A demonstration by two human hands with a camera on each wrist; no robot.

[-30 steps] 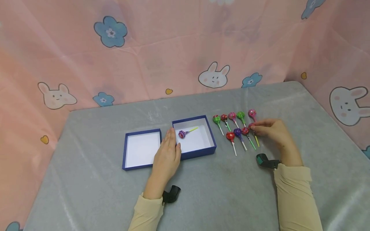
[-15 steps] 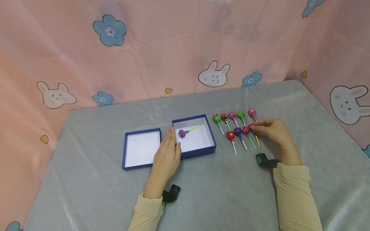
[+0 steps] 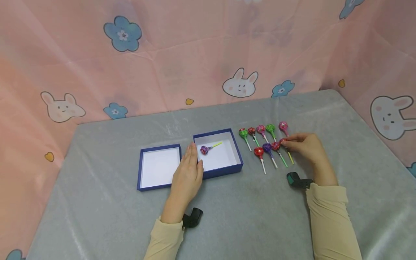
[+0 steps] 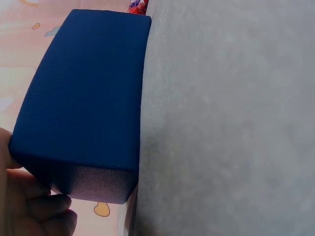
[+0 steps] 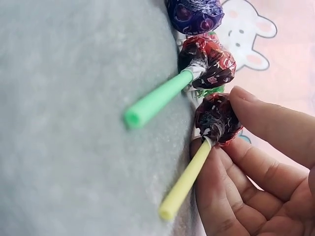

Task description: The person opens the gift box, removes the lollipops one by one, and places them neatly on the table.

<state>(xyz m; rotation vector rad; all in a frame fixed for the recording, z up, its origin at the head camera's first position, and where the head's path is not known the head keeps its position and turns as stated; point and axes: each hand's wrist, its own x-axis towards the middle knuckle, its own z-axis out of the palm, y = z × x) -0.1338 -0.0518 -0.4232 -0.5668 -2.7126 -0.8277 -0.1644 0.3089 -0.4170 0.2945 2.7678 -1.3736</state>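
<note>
My right hand (image 3: 305, 146) pinches the red wrapped head of a lollipop (image 5: 216, 118) between thumb and fingers. Its yellow stick slants toward me, low over the grey table. Close beside it lies a lollipop with a green stick (image 5: 160, 101), and a purple one (image 3: 267, 148) is one further left. My left hand (image 3: 186, 177) lies with straight fingers along the left wall of a blue box (image 3: 222, 172), thumb near its front corner. Inside this white-lined box rests one purple-and-red lollipop (image 3: 204, 150) with a yellow stick. The left wrist view shows the box's blue outer wall.
A second shallow blue tray or lid (image 3: 159, 168), white inside, sits left of my left hand, partly covered by it. Several more lollipops (image 3: 261, 130) lie in two rows right of the box. A pink patterned cloth (image 3: 169, 72) hangs behind the grey table (image 3: 243, 216).
The yellow stick of the pinched lollipop has swung slightly to the right, with a small shift of my right arm. My left hand and the box stay where they were.
</note>
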